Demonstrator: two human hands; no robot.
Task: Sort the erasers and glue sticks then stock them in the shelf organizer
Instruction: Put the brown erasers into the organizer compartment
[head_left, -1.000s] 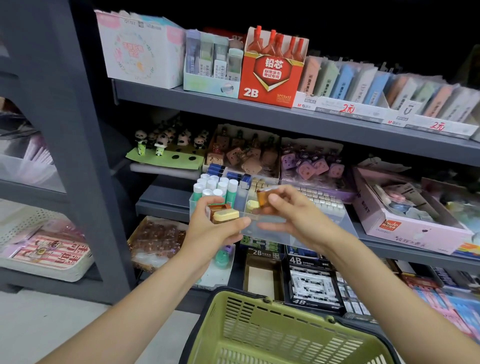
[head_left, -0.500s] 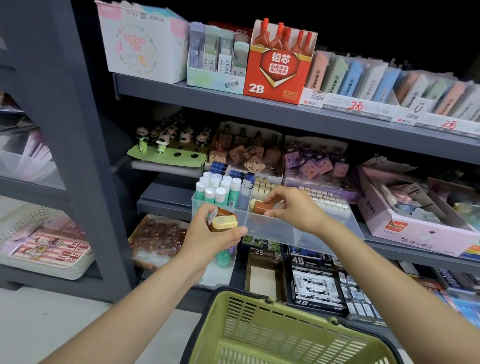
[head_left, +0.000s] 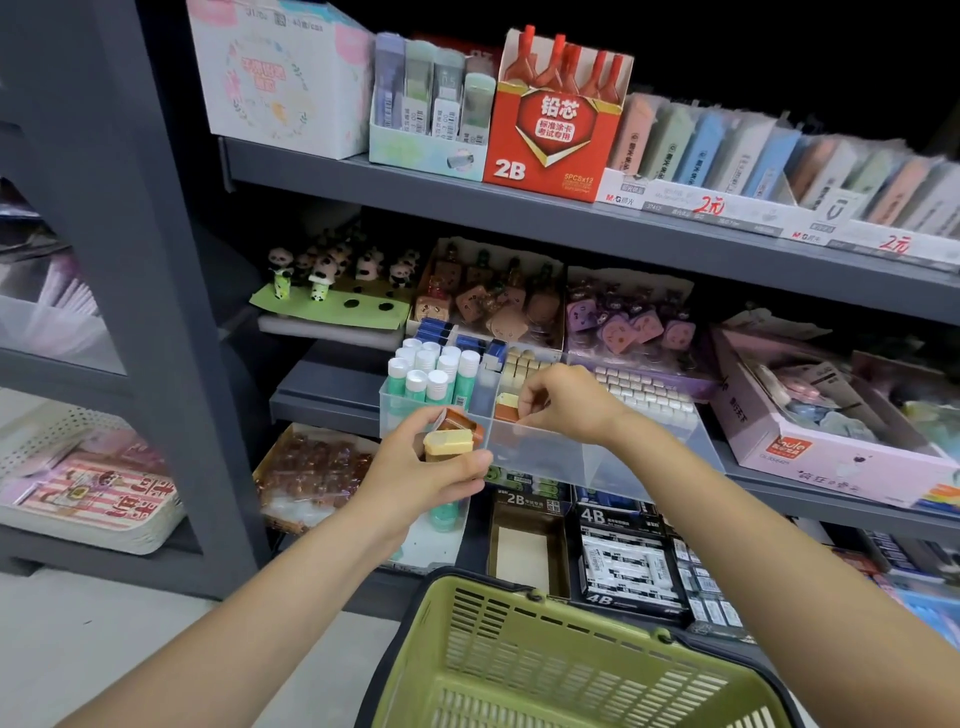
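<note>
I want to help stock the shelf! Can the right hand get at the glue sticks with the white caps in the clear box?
Probably yes. The glue sticks stand upright in the open-topped clear organizer, one compartment over from the right hand. Nothing covers them, but that hand is pinching an eraser, so it should put that down first.

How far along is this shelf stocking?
Done: glue sticks stand in the organizer's left compartment, and eraser rows fill the back of the right one. In hand: the right hand sets an eraser in, while the left hand holds more erasers. Left: those erasers.
</note>
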